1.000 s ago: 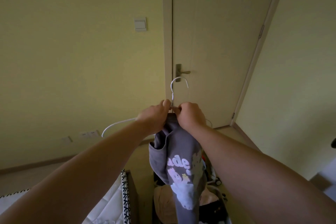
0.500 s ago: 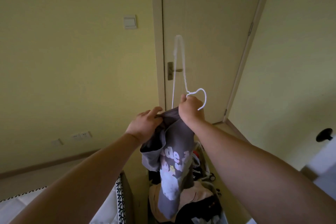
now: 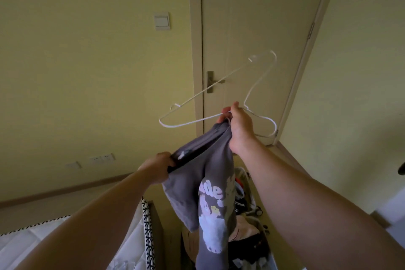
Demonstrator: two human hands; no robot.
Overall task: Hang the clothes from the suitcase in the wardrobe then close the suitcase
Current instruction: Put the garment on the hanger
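Note:
A grey garment (image 3: 210, 193) with a pale printed design hangs in the air in front of me. My left hand (image 3: 156, 167) grips its dark edge at the lower left. My right hand (image 3: 237, 127) is higher and holds both the garment's other corner and a thin white wire hanger (image 3: 219, 90), which is outside the cloth and tilted, with its hook pointing down to the right. Below, the open suitcase (image 3: 262, 221) shows several more clothes, partly hidden by the garment. No wardrobe is in view.
A closed door (image 3: 252, 28) with a metal handle (image 3: 213, 82) stands straight ahead in a yellow wall. A light switch (image 3: 161, 21) and wall sockets (image 3: 102, 158) are to the left. A white bed (image 3: 122, 241) with a black-patterned border lies at the lower left.
My hands have moved apart, stretching the garment's edge between them. The hanger has swung in my right hand from upright to tilted across the door. My left hand dropped lower and left.

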